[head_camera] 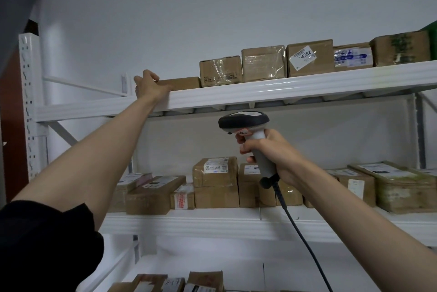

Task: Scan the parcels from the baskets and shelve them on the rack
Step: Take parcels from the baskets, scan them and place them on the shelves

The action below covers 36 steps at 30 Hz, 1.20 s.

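Observation:
My left hand [149, 86] reaches up to the top shelf [283, 92] of the white rack and holds the left end of a low flat cardboard parcel [184, 83], which lies on the shelf at the left end of a row of boxes. My right hand [272, 152] grips the handle of a grey and black barcode scanner [246, 123] in front of the rack, below the top shelf. The scanner's black cable [300, 232] hangs down to the lower right.
Several cardboard parcels [309, 57] stand in a row along the top shelf. The middle shelf [212, 223] holds several more boxes [215, 180]. More parcels [165, 283] lie on the lowest shelf. A white upright post [28, 102] is at the left.

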Each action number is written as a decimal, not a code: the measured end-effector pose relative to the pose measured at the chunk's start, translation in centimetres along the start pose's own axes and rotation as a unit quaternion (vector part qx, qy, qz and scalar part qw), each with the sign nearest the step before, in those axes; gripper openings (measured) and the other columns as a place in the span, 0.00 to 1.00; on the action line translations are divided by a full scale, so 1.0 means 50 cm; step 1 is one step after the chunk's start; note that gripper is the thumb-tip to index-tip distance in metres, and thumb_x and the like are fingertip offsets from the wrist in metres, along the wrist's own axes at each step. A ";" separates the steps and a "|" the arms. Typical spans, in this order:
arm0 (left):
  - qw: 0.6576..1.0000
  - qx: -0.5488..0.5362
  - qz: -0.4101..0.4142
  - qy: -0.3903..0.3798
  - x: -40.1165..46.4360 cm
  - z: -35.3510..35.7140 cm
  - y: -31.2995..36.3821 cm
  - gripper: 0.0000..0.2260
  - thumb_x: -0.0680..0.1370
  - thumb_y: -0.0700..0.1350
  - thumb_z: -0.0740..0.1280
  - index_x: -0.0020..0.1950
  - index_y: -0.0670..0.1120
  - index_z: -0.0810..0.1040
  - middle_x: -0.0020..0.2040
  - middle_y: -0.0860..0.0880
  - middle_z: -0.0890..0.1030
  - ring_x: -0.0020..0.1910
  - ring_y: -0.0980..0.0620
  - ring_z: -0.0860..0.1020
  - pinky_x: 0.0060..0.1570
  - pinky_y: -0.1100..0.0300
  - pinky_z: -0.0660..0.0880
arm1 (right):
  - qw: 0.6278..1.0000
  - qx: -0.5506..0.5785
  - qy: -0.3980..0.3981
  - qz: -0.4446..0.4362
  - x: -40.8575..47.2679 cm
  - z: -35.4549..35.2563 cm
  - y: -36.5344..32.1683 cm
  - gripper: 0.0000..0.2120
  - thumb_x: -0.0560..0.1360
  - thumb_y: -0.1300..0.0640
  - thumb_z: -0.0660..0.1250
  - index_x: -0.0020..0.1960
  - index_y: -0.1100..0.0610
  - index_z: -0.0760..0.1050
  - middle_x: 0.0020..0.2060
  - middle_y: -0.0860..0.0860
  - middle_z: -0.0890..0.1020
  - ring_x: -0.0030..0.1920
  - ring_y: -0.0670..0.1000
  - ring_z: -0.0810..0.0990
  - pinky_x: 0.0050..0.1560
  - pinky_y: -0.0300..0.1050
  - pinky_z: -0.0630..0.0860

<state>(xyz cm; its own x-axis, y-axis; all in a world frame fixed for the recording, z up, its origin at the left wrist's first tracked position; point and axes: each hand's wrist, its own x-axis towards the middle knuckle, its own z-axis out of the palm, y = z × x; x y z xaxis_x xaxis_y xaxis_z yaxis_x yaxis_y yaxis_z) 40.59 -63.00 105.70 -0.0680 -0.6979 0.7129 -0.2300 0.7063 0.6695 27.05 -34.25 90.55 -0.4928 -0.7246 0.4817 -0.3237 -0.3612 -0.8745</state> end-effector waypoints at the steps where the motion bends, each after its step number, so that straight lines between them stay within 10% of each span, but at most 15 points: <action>1: 1.000 0.004 0.006 0.001 -0.001 0.004 0.000 0.22 0.74 0.49 0.75 0.64 0.46 0.71 0.67 0.45 0.68 0.63 0.44 0.74 0.65 0.51 0.73 | 1.000 0.000 0.001 0.001 -0.001 -0.001 0.002 0.10 0.73 0.68 0.72 0.51 0.56 0.80 0.47 0.51 0.84 0.41 0.46 0.82 0.34 0.36 0.78; 16: 0.986 -0.031 0.163 -0.013 -0.154 -0.075 -0.034 0.16 0.75 0.44 0.72 0.61 0.46 0.73 0.60 0.42 0.75 0.51 0.47 0.76 0.53 0.52 0.76 | 0.996 0.048 0.006 0.068 -0.054 0.061 0.041 0.14 0.73 0.69 0.69 0.59 0.65 0.79 0.48 0.57 0.82 0.42 0.51 0.79 0.36 0.41 0.77; 22: 0.962 0.011 0.215 -0.166 -0.278 -0.115 -0.044 0.12 0.77 0.42 0.71 0.59 0.46 0.75 0.47 0.49 0.78 0.41 0.58 0.75 0.40 0.66 0.70 | 0.995 0.060 0.018 0.077 -0.149 0.079 0.028 0.11 0.74 0.70 0.68 0.56 0.64 0.78 0.43 0.56 0.81 0.36 0.47 0.80 0.34 0.39 0.77; 36: 0.819 -0.018 0.233 -0.523 -0.708 -0.068 -0.057 0.08 0.76 0.45 0.74 0.54 0.50 0.80 0.44 0.49 0.83 0.41 0.51 0.82 0.44 0.56 0.78 | 0.963 0.066 0.193 0.176 -0.544 0.044 0.058 0.06 0.78 0.67 0.67 0.54 0.62 0.76 0.43 0.57 0.79 0.29 0.47 0.76 0.31 0.39 0.76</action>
<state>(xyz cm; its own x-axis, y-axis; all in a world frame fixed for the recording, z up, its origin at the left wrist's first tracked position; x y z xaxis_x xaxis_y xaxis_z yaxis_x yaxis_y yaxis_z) 46.97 -39.90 79.29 -0.9401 -0.0565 0.3362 0.0861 0.9149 0.3945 41.32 -16.87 74.79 -0.8255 -0.5522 0.1166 0.0115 -0.2230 -0.9748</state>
